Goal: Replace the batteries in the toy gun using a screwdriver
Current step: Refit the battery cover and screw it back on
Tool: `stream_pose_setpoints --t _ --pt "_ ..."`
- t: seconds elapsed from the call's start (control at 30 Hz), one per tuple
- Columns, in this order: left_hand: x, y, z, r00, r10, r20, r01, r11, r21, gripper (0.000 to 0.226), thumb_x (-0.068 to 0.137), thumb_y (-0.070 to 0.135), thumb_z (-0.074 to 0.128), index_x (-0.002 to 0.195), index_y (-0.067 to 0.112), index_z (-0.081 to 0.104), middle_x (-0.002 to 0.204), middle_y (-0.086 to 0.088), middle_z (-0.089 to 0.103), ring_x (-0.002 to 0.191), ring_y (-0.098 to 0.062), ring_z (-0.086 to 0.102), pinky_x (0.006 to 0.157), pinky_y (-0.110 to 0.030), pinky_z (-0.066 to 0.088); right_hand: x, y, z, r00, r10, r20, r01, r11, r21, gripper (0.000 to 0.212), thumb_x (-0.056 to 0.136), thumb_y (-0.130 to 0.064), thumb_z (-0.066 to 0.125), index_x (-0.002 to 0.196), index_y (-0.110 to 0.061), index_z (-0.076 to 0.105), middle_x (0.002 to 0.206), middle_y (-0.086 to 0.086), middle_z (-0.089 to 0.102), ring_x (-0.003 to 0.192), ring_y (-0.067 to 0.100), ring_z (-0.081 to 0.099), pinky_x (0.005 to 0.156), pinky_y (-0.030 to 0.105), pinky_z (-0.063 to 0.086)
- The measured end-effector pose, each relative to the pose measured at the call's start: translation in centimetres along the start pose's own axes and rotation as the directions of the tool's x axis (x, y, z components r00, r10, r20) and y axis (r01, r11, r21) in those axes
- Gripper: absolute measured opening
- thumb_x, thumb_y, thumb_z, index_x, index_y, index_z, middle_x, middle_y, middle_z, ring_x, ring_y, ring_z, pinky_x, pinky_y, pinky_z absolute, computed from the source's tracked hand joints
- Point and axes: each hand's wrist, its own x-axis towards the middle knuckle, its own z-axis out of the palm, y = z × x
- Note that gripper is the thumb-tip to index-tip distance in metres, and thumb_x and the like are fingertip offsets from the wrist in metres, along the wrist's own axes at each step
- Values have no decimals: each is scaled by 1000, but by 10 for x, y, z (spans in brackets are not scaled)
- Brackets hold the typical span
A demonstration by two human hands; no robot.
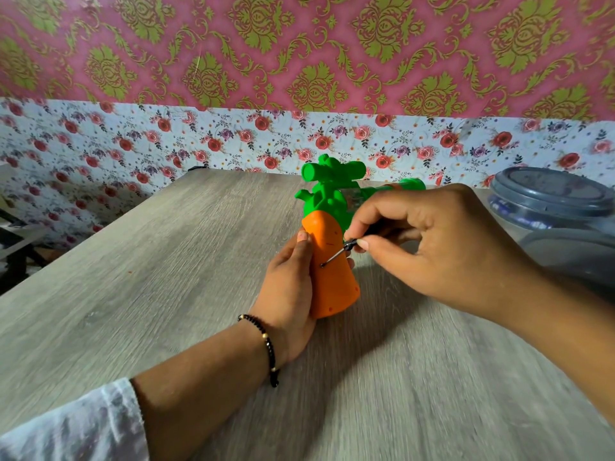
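The toy gun (332, 281) has an orange carrot-shaped grip and a green body with a scope on top. It is held above the middle of the wooden table (166, 261), grip end toward me. My left hand (289, 287) grips the orange grip from the left side. My right hand (432, 247) pinches a small screwdriver (336, 254) between thumb and fingers. Its thin metal tip sits in a screw hole on the orange grip. The batteries are hidden.
A grey plastic container with a round lid (552, 201) stands at the table's right edge, close to my right forearm. Floral wallpaper covers the wall behind the table's far edge. A dark frame (16, 247) shows at the left, beyond the table.
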Motion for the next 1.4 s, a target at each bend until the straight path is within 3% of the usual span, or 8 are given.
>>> stream_pose_setpoints --t 0.4,0.5,0.6,0.7,1.0,1.17,1.27,1.4 --pt "-1 -1 0 1000 16 11 -16 999 28 33 103 28 31 112 15 61 105 -18 67 91 -28 63 66 -32 55 -1 2 3 1000 25 11 -25 999 -42 12 79 -24 60 83 -19 70 61 1 66 51 22 63 49 41 51" --pt "0 -2 -2 1000 20 19 -20 999 40 33 103 27 32 113 15 61 97 -14 68 80 -21 65 61 -30 55 0 1 2 1000 -6 21 8 994 -113 22 83 -35 58 78 -16 68 53 -5 62 45 13 59 48 37 48" --pt "0 -2 -3 999 19 37 -21 999 50 34 103 28 32 117 14 60 91 -10 69 73 -18 65 61 -31 54 -1 -1 6 996 -61 59 77 948 -308 41 88 -47 42 72 -11 53 46 -1 51 40 21 49 41 36 45" --pt "0 -2 -3 999 9 34 -11 999 48 34 103 30 33 118 15 59 89 -9 69 71 -18 65 58 -30 53 -4 -5 7 984 -153 95 180 877 -446 31 92 -44 36 72 -20 30 47 -5 30 39 21 27 33 31 36" --pt "0 -2 -1 1000 11 4 -11 999 48 33 103 28 31 108 16 62 95 -14 66 80 -22 61 64 -31 53 -3 -9 5 958 22 286 102 906 -410 12 88 -37 40 92 -27 34 57 -7 42 46 17 39 43 37 38" --pt "-3 0 2 1000 -4 -8 5 999 52 36 103 29 32 116 13 61 111 -20 67 94 -30 62 83 -45 50 -3 -10 4 960 58 274 96 851 -516 28 87 -51 27 83 -23 33 54 -5 41 45 26 43 39 33 36" --pt "-1 0 2 1000 -17 -18 18 999 36 35 103 29 32 116 15 61 113 -20 66 97 -30 60 86 -48 49 -3 -12 2 960 50 275 137 773 -620 36 88 -49 27 79 -18 42 52 -4 37 44 27 36 38 23 20" --pt "1 -1 0 1000 -20 -16 21 999 39 35 103 30 31 115 16 61 110 -19 65 96 -29 59 84 -45 49 -2 -15 2 930 108 352 83 870 -485 21 92 -40 28 95 -23 40 69 -6 46 62 22 48 57 42 46"
